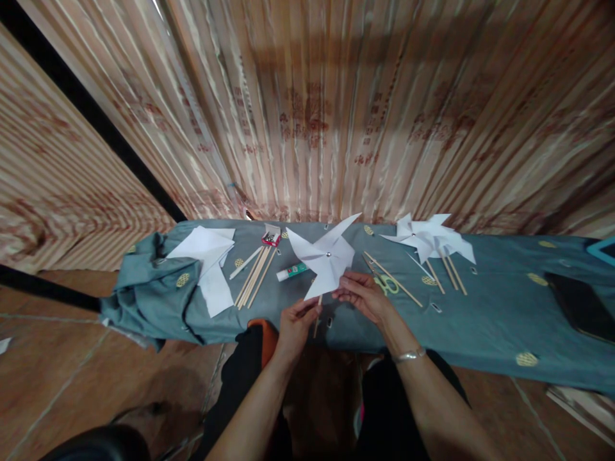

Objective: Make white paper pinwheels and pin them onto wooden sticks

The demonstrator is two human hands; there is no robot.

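Note:
A white paper pinwheel (331, 257) with a shiny pin at its centre is held up over the cloth-covered bench. My left hand (296, 325) is closed around its wooden stick (316, 328), just below the lower blade. Pinched at the lower right edge of the paper is my right hand (362, 296). Behind the pinwheel lies a glue stick (291, 272), partly covered by a blade. Green-handled scissors (387, 283) and a single wooden stick (394, 280) rest right of my right hand.
Several wooden sticks (254, 278), a small red box of pins (271, 235) and white paper sheets (211, 269) lie to the left. Finished-looking pinwheels (427, 237) lie at the right, then a dark phone (579, 306). A curtain (336, 128) hangs behind the bench.

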